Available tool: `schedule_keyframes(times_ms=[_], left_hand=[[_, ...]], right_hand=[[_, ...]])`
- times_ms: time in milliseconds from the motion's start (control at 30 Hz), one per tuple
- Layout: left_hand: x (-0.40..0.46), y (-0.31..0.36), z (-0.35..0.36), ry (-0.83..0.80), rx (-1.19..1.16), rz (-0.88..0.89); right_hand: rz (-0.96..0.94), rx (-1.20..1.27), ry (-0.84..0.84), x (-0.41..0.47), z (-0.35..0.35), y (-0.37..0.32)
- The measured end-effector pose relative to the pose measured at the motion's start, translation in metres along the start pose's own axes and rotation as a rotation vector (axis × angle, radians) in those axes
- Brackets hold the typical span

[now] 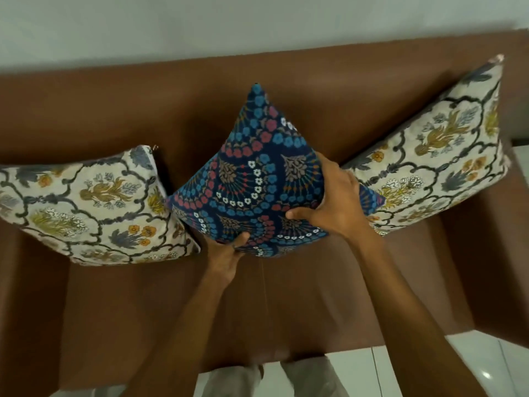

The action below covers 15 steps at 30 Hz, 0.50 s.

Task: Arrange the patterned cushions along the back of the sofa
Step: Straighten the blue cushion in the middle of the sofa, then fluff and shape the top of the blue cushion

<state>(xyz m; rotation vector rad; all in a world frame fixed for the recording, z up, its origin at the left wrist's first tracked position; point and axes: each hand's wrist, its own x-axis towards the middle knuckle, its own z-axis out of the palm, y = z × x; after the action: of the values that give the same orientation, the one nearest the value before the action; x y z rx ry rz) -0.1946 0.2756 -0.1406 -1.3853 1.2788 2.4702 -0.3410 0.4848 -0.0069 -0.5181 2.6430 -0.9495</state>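
Both hands grip the navy cushion (252,179) to stand it on its point against the sofa (86,104) back: left hand (226,256) pinching the bottom corner; right hand (332,202) clasping the side corner; cream cushions (86,207) lean just beyond each hand.

Three cushions crowding the brown sofa (86,116) backrest, navy cushion (252,179) wedged touching cream cushions (86,207) and (429,161), seat in front bare.

I found no readable text, label, brand or number anywhere; the cushions (257,179) carried only floral patterns.
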Motion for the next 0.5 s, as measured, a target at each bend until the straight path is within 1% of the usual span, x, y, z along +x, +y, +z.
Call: schedule_keyframes(times_ms=[133, 233, 300, 333, 367, 400, 467, 500], left_hand=[[0.023, -0.001, 0.001, 0.004, -0.034, 0.003], [0.033, 0.011, -0.003, -0.012, 0.029, -0.004], [0.033, 0.019, -0.006, -0.017, 0.087, 0.006], [0.030, 0.023, -0.008, 0.005, 0.116, 0.018], [0.026, 0.025, -0.012, 0.045, 0.140, 0.040], [0.022, 0.027, -0.017, 0.097, 0.160, 0.064], [0.007, 0.032, -0.037, 0.209, 0.205, 0.124], [-0.004, 0.034, -0.052, 0.273, 0.248, 0.182]], right_hand=[[0.006, -0.004, -0.024, 0.026, 0.008, 0.002], [0.017, 0.006, -0.022, 0.038, 0.015, 0.002], [0.049, -0.029, -0.012, 0.039, 0.021, 0.000], [0.072, -0.058, 0.016, 0.035, 0.025, -0.002], [0.081, -0.086, 0.079, 0.028, 0.031, -0.007], [0.054, -0.092, 0.180, 0.018, 0.038, -0.014], [-0.111, -0.023, 0.403, -0.008, 0.064, -0.035], [-0.202, 0.041, 0.462, -0.023, 0.085, -0.048]])
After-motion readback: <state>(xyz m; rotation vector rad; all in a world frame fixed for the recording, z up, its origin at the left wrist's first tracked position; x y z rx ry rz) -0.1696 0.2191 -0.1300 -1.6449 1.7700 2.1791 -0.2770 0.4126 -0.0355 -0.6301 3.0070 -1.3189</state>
